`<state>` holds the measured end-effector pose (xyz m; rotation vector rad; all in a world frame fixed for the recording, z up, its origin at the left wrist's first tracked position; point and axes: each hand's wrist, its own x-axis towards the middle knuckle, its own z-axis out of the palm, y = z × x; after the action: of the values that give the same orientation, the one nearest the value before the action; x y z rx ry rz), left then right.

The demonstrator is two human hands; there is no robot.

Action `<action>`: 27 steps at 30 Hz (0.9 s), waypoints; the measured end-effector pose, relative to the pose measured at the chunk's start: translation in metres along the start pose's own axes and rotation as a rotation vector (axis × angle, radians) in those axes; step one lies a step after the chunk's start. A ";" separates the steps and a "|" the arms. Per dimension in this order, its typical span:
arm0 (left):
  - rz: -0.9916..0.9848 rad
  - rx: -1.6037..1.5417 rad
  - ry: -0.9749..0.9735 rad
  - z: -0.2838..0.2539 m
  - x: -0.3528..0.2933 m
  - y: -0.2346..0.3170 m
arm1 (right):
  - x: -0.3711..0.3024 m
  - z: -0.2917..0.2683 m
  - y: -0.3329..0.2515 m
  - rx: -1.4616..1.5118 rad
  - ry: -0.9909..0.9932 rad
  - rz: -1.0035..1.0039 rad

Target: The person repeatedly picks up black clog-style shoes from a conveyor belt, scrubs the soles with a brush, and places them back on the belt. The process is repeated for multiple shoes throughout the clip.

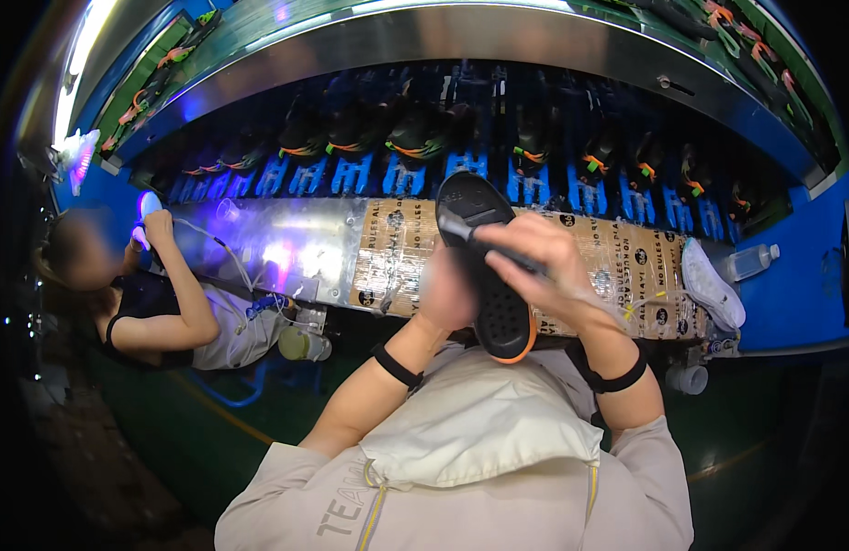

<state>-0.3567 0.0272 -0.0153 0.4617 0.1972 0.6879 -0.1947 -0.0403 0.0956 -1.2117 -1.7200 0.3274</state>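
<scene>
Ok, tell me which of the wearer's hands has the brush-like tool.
The right hand: it grips the brush-like tool, while the left hand holds the black shoe sole.

Room left of hands [450,286] above metal benchtop [323,248], racked shoes [417,133] blocking ahead

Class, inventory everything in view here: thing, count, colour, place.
Sole: 1, black with orange edge, centre.
Brush-like tool: 1, grey tip, over the sole.
Taped covering: 1, brown, beyond the sole.
White shoe: 1, white, covering's right end.
Bottle: 1, clear, right of white shoe.
Metal plate: 1, silver, left of covering.
Racked shoes: several, mostly black, beyond covering.
Co-worker: 1, dark top, far left.
Jar: 1, yellowish, beside co-worker.
Armbands: 2, black, forearms.
Left hand: 1, bare, on sole.
Right hand: 1, bare, on tool.
</scene>
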 end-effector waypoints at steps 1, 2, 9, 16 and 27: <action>0.020 -0.002 -0.029 -0.004 0.001 0.000 | 0.001 -0.002 -0.003 0.031 -0.083 -0.064; 0.069 -0.022 -0.094 -0.011 0.000 0.001 | 0.001 -0.009 -0.001 0.110 -0.167 -0.035; 0.143 -0.050 0.005 -0.002 0.006 0.015 | -0.002 -0.006 -0.015 -0.072 -0.165 -0.095; 0.162 -0.048 -0.015 0.012 0.022 0.047 | -0.004 -0.004 -0.029 -0.120 -0.154 -0.061; 0.240 -0.139 -0.179 0.023 0.040 0.096 | 0.001 -0.012 -0.048 0.066 -0.286 -0.078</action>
<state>-0.3730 0.1103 0.0493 0.4142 -0.0766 0.8836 -0.2122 -0.0658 0.1346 -1.0866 -1.9784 0.5267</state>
